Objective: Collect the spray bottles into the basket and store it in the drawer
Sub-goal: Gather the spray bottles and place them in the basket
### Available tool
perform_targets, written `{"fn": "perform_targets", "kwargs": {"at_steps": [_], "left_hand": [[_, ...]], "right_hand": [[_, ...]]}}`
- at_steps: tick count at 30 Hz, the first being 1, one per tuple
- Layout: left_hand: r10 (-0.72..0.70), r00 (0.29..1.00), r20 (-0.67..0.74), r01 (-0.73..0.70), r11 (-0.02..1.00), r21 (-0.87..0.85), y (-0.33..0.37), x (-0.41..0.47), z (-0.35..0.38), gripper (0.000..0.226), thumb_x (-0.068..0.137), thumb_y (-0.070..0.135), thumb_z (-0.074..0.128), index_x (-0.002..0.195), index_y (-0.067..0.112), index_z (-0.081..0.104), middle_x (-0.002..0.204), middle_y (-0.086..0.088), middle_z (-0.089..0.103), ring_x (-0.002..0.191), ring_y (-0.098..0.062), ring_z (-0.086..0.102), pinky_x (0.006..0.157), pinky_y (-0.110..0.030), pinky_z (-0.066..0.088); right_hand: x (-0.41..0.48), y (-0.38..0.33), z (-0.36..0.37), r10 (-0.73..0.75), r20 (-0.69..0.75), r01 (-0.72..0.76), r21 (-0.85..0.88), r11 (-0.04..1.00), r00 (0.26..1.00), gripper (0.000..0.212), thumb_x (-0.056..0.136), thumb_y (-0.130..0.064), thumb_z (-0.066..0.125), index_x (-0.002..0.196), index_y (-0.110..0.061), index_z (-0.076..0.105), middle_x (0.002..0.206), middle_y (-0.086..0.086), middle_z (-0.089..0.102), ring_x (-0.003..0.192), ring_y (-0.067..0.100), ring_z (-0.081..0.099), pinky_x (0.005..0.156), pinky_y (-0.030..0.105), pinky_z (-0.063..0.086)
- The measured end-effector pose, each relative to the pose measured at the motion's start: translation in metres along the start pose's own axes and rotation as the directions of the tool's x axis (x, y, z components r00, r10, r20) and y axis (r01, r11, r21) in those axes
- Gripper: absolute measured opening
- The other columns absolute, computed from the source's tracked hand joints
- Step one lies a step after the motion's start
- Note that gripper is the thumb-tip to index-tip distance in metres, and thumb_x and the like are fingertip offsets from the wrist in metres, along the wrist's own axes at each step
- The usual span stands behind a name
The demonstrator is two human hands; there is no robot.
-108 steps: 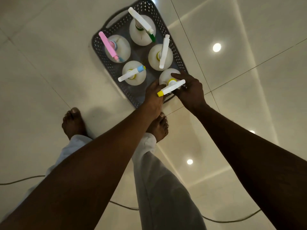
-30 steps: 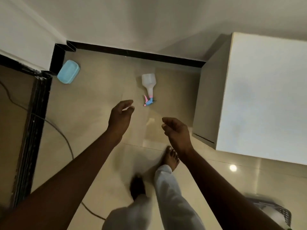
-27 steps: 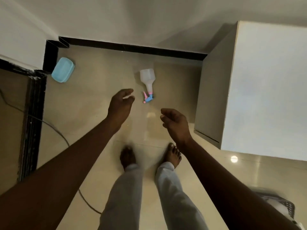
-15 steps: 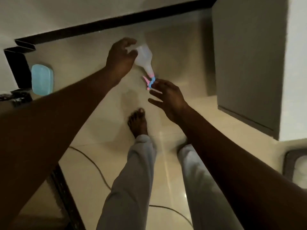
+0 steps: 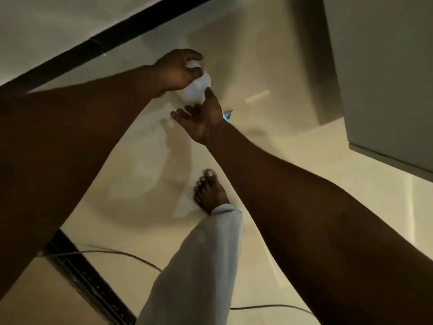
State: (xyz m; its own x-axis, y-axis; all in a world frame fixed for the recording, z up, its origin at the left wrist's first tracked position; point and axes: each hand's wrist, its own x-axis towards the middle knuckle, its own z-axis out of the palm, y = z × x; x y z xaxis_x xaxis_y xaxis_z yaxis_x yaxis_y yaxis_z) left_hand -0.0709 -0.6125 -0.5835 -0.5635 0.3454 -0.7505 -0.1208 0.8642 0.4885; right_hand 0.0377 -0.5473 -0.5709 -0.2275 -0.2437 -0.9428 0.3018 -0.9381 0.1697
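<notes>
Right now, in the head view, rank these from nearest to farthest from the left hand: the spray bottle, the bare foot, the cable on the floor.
1. Spray bottle: in the left hand itself, at the top.
2. Bare foot: lower, mid-frame, on the floor.
3. Cable: farthest, along the bottom.

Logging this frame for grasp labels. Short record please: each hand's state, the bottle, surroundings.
left hand: closed around the body of the spray bottle
right hand: open, fingers spread, thumb touching the bottle
spray bottle: white body, blue trigger tip showing past the right wrist
basket: not in view
floor: glossy tile, cable lying across it
cabinet: to the right
</notes>
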Motion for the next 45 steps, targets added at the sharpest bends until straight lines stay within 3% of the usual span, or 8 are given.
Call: {"fn": "perform_targets", "kwargs": {"at_steps": [7,14,19,23,31,35,42,45], "left_hand": [[-0.012,0.993,-0.114,-0.004,0.991,-0.136,-0.017,-0.024,0.007,0.044,0.101,0.036,0.058,0.144,0.024,0.056,0.148,0.000,0.056,0.127,-0.015,0.054,0.096,-0.024,0.044],[-0.119,0.990,-0.081,0.071,0.895,-0.440,-0.018,-0.088,0.015,0.042,0.098,0.027,0.061,0.140,0.024,0.060,0.142,-0.001,0.060,0.126,-0.022,0.061,0.105,-0.045,0.055],[-0.167,0.986,-0.026,0.117,0.789,-0.603,0.008,-0.145,0.026,0.045,0.093,0.016,0.057,0.136,0.027,0.067,0.130,0.007,0.067,0.114,-0.012,0.065,0.089,-0.036,0.057],[-0.133,0.991,-0.013,0.094,0.767,-0.635,0.046,-0.192,0.031,0.045,0.086,0.025,0.056,0.128,0.034,0.069,0.128,0.014,0.069,0.117,-0.011,0.065,0.095,-0.041,0.056],[-0.013,1.000,0.021,0.023,0.814,-0.580,0.145,-0.252,0.065,0.036,0.104,0.019,0.052,0.136,0.030,0.065,0.140,0.007,0.065,0.128,-0.010,0.061,0.103,-0.034,0.052],[0.039,0.994,0.104,0.021,0.854,-0.519,0.191,-0.268,0.098,0.037,0.104,0.014,0.053,0.137,0.026,0.064,0.135,0.010,0.067,0.116,0.001,0.064,0.093,-0.026,0.051],[0.080,0.954,0.290,0.023,0.943,-0.333,0.267,-0.287,0.195,0.042,0.104,0.023,0.058,0.143,0.038,0.058,0.142,0.013,0.062,0.124,0.001,0.061,0.104,-0.025,0.053],[0.079,0.928,0.363,0.017,0.967,-0.254,0.307,-0.295,0.245,0.046,0.103,0.028,0.059,0.147,0.042,0.052,0.148,0.012,0.058,0.135,-0.009,0.055,0.115,-0.036,0.045]], "right_hand": [[-0.002,-0.005,0.000,-0.095,-0.028,0.096,0.031,0.995,0.995,0.062,0.107,-0.041,0.058,0.156,-0.006,0.043,0.155,0.020,0.052,0.142,0.037,0.053,0.113,0.048,0.050],[-0.058,0.010,-0.030,-0.249,0.017,0.244,-0.268,0.932,0.968,0.049,0.108,-0.034,0.058,0.152,-0.015,0.049,0.147,0.015,0.061,0.134,0.037,0.061,0.113,0.050,0.051],[-0.122,0.016,-0.053,-0.384,0.010,0.349,-0.441,0.827,0.923,0.050,0.101,-0.030,0.070,0.147,-0.017,0.053,0.145,0.012,0.062,0.132,0.031,0.062,0.110,0.052,0.054],[-0.181,0.016,-0.069,-0.502,0.001,0.424,-0.536,0.730,0.865,0.033,0.096,-0.027,0.076,0.125,-0.017,0.066,0.129,0.010,0.069,0.121,0.034,0.069,0.106,0.057,0.057],[-0.290,-0.005,-0.117,-0.685,0.014,0.558,-0.592,0.581,0.729,0.056,0.092,-0.027,0.082,0.142,-0.020,0.059,0.137,-0.003,0.068,0.124,0.020,0.068,0.108,0.049,0.056],[-0.326,-0.022,-0.164,-0.690,-0.044,0.556,-0.557,0.617,0.722,0.067,0.089,-0.028,0.085,0.148,-0.022,0.054,0.146,-0.003,0.062,0.133,0.018,0.063,0.109,0.044,0.056],[-0.381,-0.067,-0.272,-0.743,-0.141,0.585,-0.528,0.615,0.654,0.068,0.088,-0.018,0.086,0.147,-0.017,0.051,0.145,0.000,0.061,0.134,0.011,0.059,0.099,0.018,0.057],[-0.402,-0.090,-0.321,-0.803,-0.187,0.614,-0.555,0.561,0.565,0.064,0.086,-0.016,0.087,0.142,-0.015,0.056,0.133,-0.013,0.063,0.122,-0.018,0.056,0.093,0.002,0.049]]}}
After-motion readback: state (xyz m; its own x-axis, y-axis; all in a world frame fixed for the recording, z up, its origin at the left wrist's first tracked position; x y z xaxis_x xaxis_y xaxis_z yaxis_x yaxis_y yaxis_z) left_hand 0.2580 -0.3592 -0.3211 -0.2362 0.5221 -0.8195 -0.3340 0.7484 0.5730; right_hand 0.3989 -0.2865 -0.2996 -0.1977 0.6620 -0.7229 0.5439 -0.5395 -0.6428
